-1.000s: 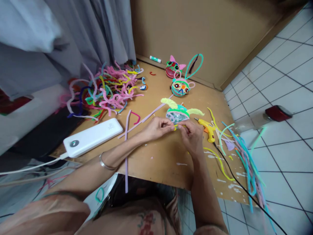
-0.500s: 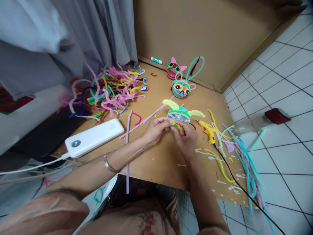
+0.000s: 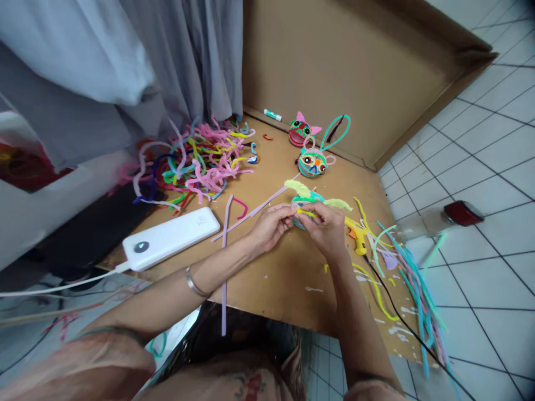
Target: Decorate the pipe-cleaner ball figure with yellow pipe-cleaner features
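Between my two hands is a short yellow pipe cleaner (image 3: 307,213), its ends hidden by the fingers. My left hand (image 3: 273,225) pinches its left end, with thumb and forefinger pressed together. On the other side my right hand (image 3: 326,225) grips it with bent fingers. Just behind them sits a round teal and green pipe-cleaner head (image 3: 309,199) with pale yellow ears, partly covered by my hands. Farther back are a finished-looking animal head (image 3: 312,162) with pink loop ears and a red-green one (image 3: 299,132) with pink pointed ears.
A heap of coloured pipe cleaners (image 3: 204,161) lies at the back left, near a white power bank (image 3: 171,239). A yellow glue gun (image 3: 356,236) and its black cord lie to the right, beside loose pipe cleaners (image 3: 412,278). A glue stick (image 3: 272,115) lies by the cardboard wall.
The view has shifted slightly. My right hand has turned and now covers more of the teal head and the glue gun's tip. The yellow pipe cleaner stays between both hands.
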`<state>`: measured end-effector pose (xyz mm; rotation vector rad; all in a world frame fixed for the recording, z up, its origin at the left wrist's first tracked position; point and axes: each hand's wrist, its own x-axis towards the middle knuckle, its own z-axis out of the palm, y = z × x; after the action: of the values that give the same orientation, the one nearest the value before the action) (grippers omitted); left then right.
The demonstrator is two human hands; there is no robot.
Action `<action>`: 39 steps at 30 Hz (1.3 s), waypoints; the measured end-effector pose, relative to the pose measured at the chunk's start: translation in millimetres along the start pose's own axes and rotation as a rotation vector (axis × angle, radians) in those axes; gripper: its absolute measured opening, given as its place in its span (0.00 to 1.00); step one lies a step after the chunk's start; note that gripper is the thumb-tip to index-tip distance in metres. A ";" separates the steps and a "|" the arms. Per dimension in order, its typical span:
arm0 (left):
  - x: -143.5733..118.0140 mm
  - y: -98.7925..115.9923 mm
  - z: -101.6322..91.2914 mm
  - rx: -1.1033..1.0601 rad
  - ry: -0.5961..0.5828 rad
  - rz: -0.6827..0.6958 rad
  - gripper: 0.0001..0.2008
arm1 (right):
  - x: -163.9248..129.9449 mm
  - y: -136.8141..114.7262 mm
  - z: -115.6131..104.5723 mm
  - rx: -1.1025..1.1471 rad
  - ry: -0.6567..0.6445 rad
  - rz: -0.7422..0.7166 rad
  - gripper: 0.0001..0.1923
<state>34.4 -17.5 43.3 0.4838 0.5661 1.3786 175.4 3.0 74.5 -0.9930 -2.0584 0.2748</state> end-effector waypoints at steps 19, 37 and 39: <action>4.3 7.2 -9.4 0.392 -0.149 0.015 0.14 | -13.5 8.6 -10.2 0.256 -0.098 0.084 0.06; -0.8 -12.9 -3.2 -0.124 0.017 -0.122 0.06 | -27.4 1.3 24.2 -0.261 0.229 -0.180 0.06; -1.6 -13.2 -3.7 -0.118 0.021 -0.137 0.08 | -26.4 3.9 21.3 -0.220 0.218 -0.167 0.05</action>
<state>42.1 -20.9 32.3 0.3297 0.5218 1.2792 171.0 -10.7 43.6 -0.9286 -1.9833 -0.1449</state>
